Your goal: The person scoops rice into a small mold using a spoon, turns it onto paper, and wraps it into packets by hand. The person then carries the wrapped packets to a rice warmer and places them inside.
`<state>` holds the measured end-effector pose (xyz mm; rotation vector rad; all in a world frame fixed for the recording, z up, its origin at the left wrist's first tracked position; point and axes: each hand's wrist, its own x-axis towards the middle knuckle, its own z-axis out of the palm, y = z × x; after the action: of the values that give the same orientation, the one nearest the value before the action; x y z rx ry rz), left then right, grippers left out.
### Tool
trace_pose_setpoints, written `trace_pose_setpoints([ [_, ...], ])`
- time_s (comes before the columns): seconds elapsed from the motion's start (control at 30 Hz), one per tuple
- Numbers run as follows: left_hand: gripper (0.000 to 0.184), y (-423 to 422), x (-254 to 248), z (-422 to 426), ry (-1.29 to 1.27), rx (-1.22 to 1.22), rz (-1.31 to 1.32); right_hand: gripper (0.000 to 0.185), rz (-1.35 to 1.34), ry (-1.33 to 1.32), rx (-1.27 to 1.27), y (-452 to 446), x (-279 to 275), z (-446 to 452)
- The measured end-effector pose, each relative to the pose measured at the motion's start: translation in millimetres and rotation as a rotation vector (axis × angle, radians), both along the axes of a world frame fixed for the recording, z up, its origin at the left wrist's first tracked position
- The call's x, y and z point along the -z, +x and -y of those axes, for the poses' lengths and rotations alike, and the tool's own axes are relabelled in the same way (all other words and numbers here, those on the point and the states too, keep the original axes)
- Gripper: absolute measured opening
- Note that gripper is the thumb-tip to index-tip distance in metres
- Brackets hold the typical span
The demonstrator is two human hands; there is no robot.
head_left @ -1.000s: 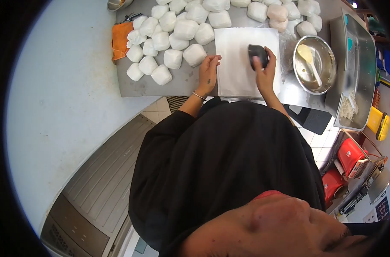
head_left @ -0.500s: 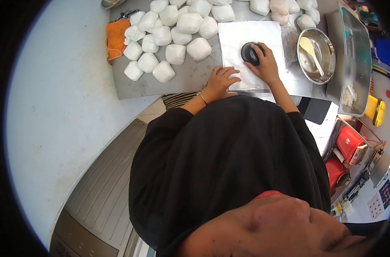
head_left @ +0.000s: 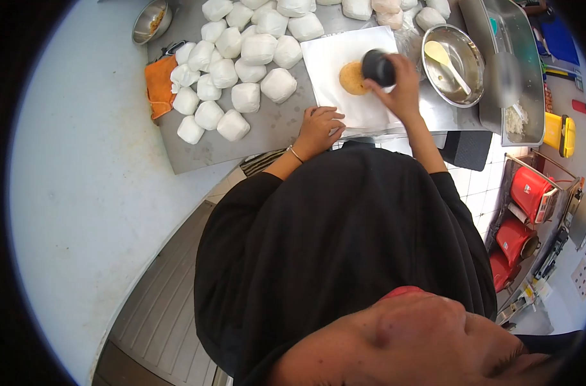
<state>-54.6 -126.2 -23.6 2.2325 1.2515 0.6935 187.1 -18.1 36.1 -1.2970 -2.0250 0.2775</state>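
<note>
My right hand (head_left: 403, 89) grips a small black bowl (head_left: 378, 68), tilted and held just above and right of a round, flat-looking orange-yellow mound of food (head_left: 352, 78), possibly rice. That mound lies on a white paper sheet (head_left: 328, 55). Near the sheet's lower left edge rests my left hand (head_left: 318, 128), fingers apart and slightly bent, holding nothing. Many white wrapped parcels (head_left: 257, 49) sit to the left of and beyond the paper.
A steel bowl (head_left: 471, 56) with a pale spoon (head_left: 442, 58) stands right of the paper. Beyond it is a deep steel tray (head_left: 534, 125) with some white rice. An orange cloth (head_left: 160, 87) lies at the left, near a small steel bowl (head_left: 142, 27) with food bits.
My right hand has lifted the black bowl off the paper and tilted it, uncovering the round mound. My left hand stays by the paper's edge. The view has shifted slightly.
</note>
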Motion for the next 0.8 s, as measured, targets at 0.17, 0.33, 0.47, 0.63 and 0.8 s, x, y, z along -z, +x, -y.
trace_pose_setpoints([
  [0.17, 0.011, 4.3, -9.7, -6.5, -0.113, -0.038, 0.058, 0.080, 0.187, 0.052, 0.632, 88.6, -6.4, -27.0],
  [0.33, 0.019, 0.9, -20.8, -18.9, -0.224, -0.012, 0.099, 0.063, 0.392, 0.149, 0.489, 97.0, -17.1, -5.0],
  [0.47, 0.023, -1.1, -38.1, -24.2, -0.471, -0.062, 0.100, 0.030, 0.145, -0.241, -0.147, 57.9, -8.7, 48.0],
  [0.63, 0.023, 0.7, -49.1, -27.2, -0.590, -0.128, 0.092, 0.020, 0.280, -0.462, -0.306, 34.6, 17.8, 73.9],
  [0.8, 0.028, -1.8, -47.0, -33.0, -0.618, -0.138, 0.241, 0.021, 0.186, -0.636, -0.233, 29.0, 4.8, 60.2],
])
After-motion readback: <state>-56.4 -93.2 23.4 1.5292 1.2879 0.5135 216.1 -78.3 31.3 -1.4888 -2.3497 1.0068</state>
